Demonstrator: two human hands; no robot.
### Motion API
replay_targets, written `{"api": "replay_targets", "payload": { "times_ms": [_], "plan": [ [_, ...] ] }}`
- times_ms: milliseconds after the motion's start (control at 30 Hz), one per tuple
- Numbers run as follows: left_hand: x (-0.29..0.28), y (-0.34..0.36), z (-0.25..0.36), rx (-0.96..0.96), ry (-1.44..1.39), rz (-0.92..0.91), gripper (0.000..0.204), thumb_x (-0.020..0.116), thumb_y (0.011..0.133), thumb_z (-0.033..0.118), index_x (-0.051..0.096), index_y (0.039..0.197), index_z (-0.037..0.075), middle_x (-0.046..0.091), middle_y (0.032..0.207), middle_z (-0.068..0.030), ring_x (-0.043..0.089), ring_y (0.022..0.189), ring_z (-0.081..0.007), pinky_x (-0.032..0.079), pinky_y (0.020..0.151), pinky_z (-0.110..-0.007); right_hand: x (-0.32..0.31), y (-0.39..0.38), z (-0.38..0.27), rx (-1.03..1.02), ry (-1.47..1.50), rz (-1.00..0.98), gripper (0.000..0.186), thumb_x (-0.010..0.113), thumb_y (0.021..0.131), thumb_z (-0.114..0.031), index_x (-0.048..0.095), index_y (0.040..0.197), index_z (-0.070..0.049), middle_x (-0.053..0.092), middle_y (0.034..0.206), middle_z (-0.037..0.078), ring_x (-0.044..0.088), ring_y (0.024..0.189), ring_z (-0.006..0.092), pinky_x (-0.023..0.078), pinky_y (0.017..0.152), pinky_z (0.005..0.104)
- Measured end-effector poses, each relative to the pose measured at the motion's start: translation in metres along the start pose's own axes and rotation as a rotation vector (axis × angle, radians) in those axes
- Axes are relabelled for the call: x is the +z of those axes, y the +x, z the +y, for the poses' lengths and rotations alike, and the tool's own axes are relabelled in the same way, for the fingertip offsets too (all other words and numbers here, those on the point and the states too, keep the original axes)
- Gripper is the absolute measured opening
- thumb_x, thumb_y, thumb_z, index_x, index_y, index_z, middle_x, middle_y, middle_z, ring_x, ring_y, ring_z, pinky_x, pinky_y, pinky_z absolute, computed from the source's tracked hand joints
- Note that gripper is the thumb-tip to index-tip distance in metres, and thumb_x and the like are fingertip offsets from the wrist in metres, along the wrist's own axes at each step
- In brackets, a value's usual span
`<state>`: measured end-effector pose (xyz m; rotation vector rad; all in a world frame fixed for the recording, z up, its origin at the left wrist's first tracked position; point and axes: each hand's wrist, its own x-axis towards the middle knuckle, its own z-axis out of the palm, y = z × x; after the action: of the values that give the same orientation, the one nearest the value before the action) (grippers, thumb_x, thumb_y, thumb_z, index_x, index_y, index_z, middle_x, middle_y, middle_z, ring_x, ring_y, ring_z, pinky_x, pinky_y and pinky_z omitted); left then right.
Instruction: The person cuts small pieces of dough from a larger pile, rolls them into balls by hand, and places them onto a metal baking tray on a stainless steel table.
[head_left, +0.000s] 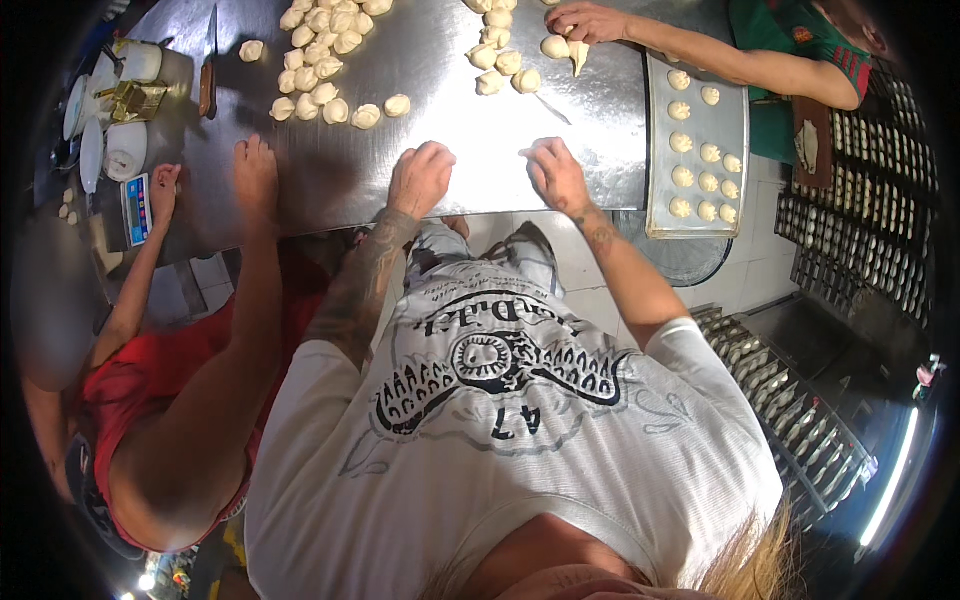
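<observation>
My left hand (422,178) rests near the front edge of the steel table (450,120), palm down, its fingers curled in. To its right, my right hand (556,178) is bent the same way, with thumb and forefinger close together. The palms are turned from view, so anything inside either hand is hidden. Bare, shining metal lies between my two hands. Beyond my left hand sits a large group of pale dough balls (325,60). A smaller cluster of dough balls (497,60) lies farther off, beyond my right hand.
At the far right, a co-worker's hand (588,22) handles dough beside a tray (655,200) of shaped pieces. A person in red (180,380) leans in at left. A knife (208,85), a digital scale (136,212) and containers (128,140) occupy the left end. Racks (860,200) stand right.
</observation>
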<state>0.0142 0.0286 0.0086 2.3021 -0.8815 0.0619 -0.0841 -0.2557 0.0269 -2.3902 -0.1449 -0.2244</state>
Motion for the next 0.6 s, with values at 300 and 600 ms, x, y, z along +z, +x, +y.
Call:
{"api": "replay_targets", "payload": {
  "times_ms": [300, 600],
  "plan": [
    [0.029, 0.027, 0.048, -0.230, -0.036, 0.209, 0.024, 0.070, 0.087, 0.009, 0.073, 0.110, 0.014, 0.069, 0.114, -0.0086, 0.068, 0.109, -0.0304, 0.055, 0.090, -0.044, 0.033, 0.046, -0.037, 0.342, 0.389, 0.526, 0.033, 0.073, 0.098, -0.017, 0.066, 0.126, -0.001, 0.062, 0.121, 0.020, 0.064, 0.105, 0.0344, 0.057, 0.089, 0.0420],
    [0.031, 0.024, 0.093, -0.104, -0.310, 0.220, 0.040, 0.078, 0.087, 0.007, 0.070, 0.127, 0.006, 0.065, 0.127, -0.0142, 0.065, 0.119, -0.0346, 0.052, 0.101, -0.047, -0.079, 0.026, 0.040, 0.655, -0.098, -0.259, 0.035, 0.085, 0.085, -0.038, 0.080, 0.104, -0.010, 0.074, 0.106, 0.015, 0.073, 0.099, 0.0380, 0.057, 0.088, 0.0488]
  ]
}}
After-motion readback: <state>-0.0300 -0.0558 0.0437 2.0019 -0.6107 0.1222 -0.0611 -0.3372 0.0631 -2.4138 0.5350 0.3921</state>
